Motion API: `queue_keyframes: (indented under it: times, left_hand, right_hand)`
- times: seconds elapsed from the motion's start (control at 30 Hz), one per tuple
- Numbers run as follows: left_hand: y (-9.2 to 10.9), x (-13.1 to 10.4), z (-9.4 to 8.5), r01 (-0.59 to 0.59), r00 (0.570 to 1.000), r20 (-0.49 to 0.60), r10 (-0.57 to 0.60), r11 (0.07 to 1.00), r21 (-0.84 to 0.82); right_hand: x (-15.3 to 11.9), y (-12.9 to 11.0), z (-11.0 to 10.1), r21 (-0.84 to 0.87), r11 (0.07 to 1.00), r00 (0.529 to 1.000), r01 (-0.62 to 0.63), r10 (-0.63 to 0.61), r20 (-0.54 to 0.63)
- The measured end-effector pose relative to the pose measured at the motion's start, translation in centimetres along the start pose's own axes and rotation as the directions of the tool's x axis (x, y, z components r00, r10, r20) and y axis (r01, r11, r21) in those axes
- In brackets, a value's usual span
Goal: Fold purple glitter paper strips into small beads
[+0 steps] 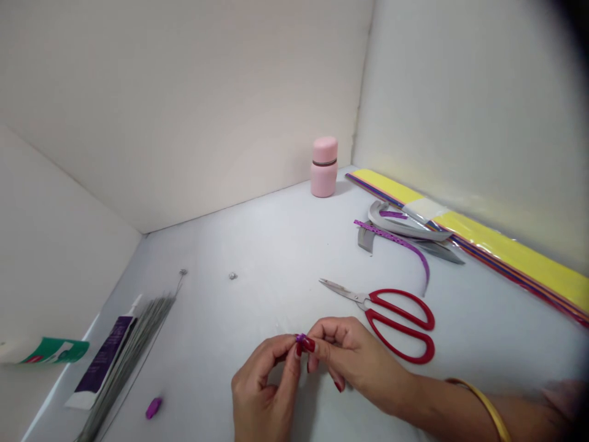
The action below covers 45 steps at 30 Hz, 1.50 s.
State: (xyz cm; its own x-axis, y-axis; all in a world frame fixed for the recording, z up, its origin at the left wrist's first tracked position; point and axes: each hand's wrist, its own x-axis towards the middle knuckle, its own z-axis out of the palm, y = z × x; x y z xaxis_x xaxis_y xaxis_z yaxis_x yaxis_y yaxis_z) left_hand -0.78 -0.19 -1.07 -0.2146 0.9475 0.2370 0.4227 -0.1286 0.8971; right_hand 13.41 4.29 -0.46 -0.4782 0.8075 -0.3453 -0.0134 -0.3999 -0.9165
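Near the bottom middle, a small purple piece is pinched between the fingertips of both hands. My left hand holds it from the left, with thumb and forefinger closed on it. From the right, my right hand grips the same piece, its other fingers curled. Most of the piece is covered by the fingertips. Red-handled scissors lie just beyond my right hand, blades pointing left. A second purple piece rests on the table at the lower left.
Thin wires lie beside a purple-and-white tube at the left. Two small silvery bits, one of them here, sit farther back. Purple and grey strips lie near a yellow-topped packet at the right. A pink jar stands behind.
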Motion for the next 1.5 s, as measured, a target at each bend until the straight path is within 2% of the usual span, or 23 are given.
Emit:
queue_keyframes:
  times: [0.1,0.2,0.27,0.33,0.43,0.47,0.53,0.6,0.63,0.7,0.93,1.03,1.23,1.33,1.4,1.5]
  left_hand:
    - [-0.3,0.0,-0.1,-0.183,0.982,-0.022,0.187,0.975,0.123]
    - [-0.6,0.1,-0.1,-0.345,0.934,-0.024,0.356,0.919,0.193]
    - [-0.8,0.1,-0.1,-0.404,0.909,-0.012,0.416,0.889,0.216]
    - [-0.9,0.0,0.0,-0.413,0.906,-0.004,0.424,0.886,0.211]
    - [-1.0,-0.1,0.1,-0.339,0.939,-0.015,0.344,0.932,0.129]
    - [-1.0,-0.1,0.2,-0.269,0.962,-0.029,0.272,0.959,0.089]
    - [-0.8,-0.1,0.3,-0.058,0.997,-0.043,0.056,0.998,-0.027]
    - [-0.5,0.0,0.4,0.159,0.987,-0.002,-0.161,0.976,-0.147]
    - [-0.4,0.1,0.5,0.233,0.972,0.030,-0.232,0.952,-0.198]
    - [0.0,0.3,0.5,0.307,0.952,0.090,-0.294,0.912,-0.271]
    - [0.6,0.7,0.5,0.463,0.885,0.172,-0.432,0.789,-0.404]
    - [0.5,0.8,0.5,0.494,0.868,0.186,-0.460,0.760,-0.422]
    - [0.6,0.6,0.3,0.479,0.875,0.148,-0.460,0.783,-0.398]
    - [0.6,0.6,0.0,0.431,0.902,0.148,-0.406,0.824,-0.368]
    - [0.5,0.9,-0.5,0.403,0.914,0.207,-0.350,0.844,-0.354]
    - [0.5,1.6,-1.4,0.430,0.878,0.379,-0.291,0.827,-0.363]
  right_hand:
    - [-0.1,0.1,-0.1,-0.010,1.000,1.000,0.008,-0.008,0.022]
    - [0.0,0.3,-0.1,-0.003,1.000,0.999,0.027,-0.027,0.043]
    - [0.0,0.3,-0.2,0.025,0.999,0.998,0.029,-0.030,0.049]
    - [0.1,0.2,-0.2,0.062,0.998,0.999,0.014,-0.017,0.048]
    - [0.1,0.1,-0.2,0.116,0.993,0.999,0.000,-0.006,0.048]
    - [0.1,0.1,-0.2,0.125,0.992,0.999,0.000,-0.006,0.051]
    - [0.0,0.0,-0.2,0.128,0.992,0.998,0.011,-0.018,0.058]
    - [0.0,0.0,-0.2,0.117,0.993,0.998,0.018,-0.025,0.058]
    - [0.0,0.0,-0.2,0.109,0.994,0.998,0.017,-0.023,0.053]
    - [0.1,0.0,-0.1,0.086,0.996,0.999,0.005,-0.007,0.032]
    - [0.2,-0.1,-0.2,0.012,1.000,1.000,0.010,-0.011,0.010]
    - [0.2,-0.1,-0.2,-0.002,1.000,1.000,0.009,-0.009,0.013]
    - [0.2,0.1,-0.3,0.020,1.000,1.000,0.020,-0.020,0.015]
    - [0.3,-0.1,-0.5,0.019,1.000,0.998,0.012,-0.014,0.063]
    - [0.4,-0.2,-0.8,0.031,0.999,0.993,-0.007,0.004,0.117]
    - [0.5,-0.4,-1.2,0.062,0.996,0.976,-0.070,0.056,0.209]
